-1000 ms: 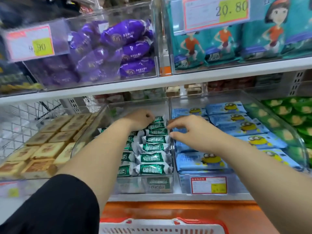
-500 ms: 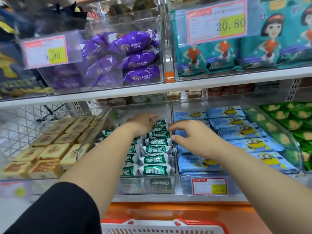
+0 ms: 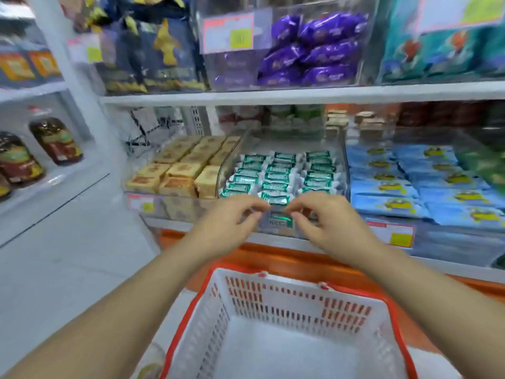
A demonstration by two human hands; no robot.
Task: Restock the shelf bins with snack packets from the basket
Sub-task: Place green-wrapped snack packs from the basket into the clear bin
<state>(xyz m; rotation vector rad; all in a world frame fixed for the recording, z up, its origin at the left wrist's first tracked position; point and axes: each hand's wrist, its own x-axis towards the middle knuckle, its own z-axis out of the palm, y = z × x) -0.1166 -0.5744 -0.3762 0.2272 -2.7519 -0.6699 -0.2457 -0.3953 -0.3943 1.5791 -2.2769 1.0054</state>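
Green and white snack packets [image 3: 276, 175] lie in three rows inside a clear shelf bin [image 3: 228, 166]. My left hand [image 3: 229, 222] and my right hand [image 3: 325, 222] hover side by side at the bin's front edge, above the basket. Their fingers are loosely curled, with the fingertips close to the ends of the frontmost packet [image 3: 274, 199]. Neither hand holds anything. Motion blur hides whether the fingertips touch that packet. Below my arms sits the white basket [image 3: 300, 303] with a red rim, and no packets show inside it.
Beige boxed snacks [image 3: 180, 170] fill the bin to the left, blue packets [image 3: 396, 187] the bin to the right. Purple packets [image 3: 314, 50] sit on the shelf above. Dark bottles [image 3: 54, 140] stand on a side shelf at far left, beyond grey floor.
Both hands have pulled back from deep among the green packets to the bin's front edge. The view has dropped and swung left, bringing the basket into sight.
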